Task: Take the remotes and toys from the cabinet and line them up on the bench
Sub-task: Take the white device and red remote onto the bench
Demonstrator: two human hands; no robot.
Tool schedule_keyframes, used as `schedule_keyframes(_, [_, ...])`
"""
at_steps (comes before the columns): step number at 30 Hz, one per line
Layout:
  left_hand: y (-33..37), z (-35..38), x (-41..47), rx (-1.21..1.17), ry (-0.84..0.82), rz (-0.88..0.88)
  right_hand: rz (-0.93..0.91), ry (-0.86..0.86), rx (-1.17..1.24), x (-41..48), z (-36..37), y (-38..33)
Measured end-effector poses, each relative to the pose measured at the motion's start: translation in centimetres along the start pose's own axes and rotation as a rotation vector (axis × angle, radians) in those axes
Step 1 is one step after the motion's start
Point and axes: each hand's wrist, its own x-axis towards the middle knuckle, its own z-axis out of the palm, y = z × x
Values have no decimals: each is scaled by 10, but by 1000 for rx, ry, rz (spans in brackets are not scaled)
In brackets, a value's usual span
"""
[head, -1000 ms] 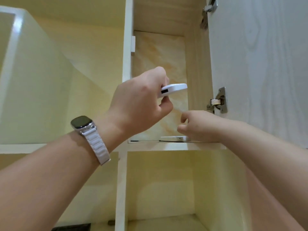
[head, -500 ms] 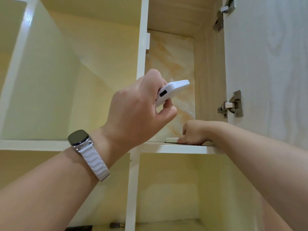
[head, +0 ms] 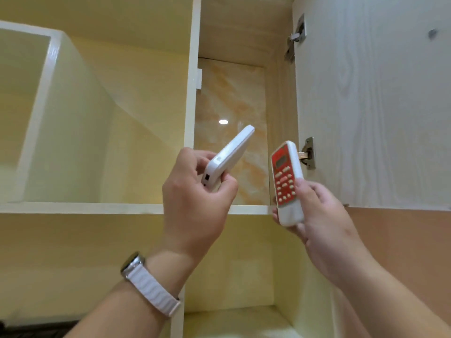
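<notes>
white remote (head: 229, 156): smooth plastic | cabinet door (head: 371, 98): matt woodgrain | hinge (head: 308, 153): metal | back panel (head: 231, 98): glossy marble-look

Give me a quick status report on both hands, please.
Left hand shut on white remote. Right hand shut on red-faced remote. Both clear of the cabinet shelf; nothing in the way.

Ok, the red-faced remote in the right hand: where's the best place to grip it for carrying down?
Probably the plain white lower end of the red-faced remote, where the right hand already wraps it from behind and beside. It stands nearly upright with the buttons facing the camera, so that grip keeps the keypad untouched.
</notes>
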Motion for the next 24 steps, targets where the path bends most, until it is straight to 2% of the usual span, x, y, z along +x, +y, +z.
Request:
schedule_keyframes(3, [9, 0, -23, -52, 35, -147, 111, -58, 249, -44, -6, 7])
schedule_keyframes(6, [15, 0, -46, -94, 38, -258, 188, -78, 325, -72, -17, 18])
schedule_keyframes(14, [32, -4, -119, -208, -95, -421, 342, 34, 163, -119, -62, 44])
schedule_keyframes(19, [29, -6, -169, -303, -158, -673, 413, 172, 16, -154, -80, 55])
schedule_keyframes(24, [25, -9, -224, -450, -278, -1030, 406, 334, -117, -196, -90, 51])
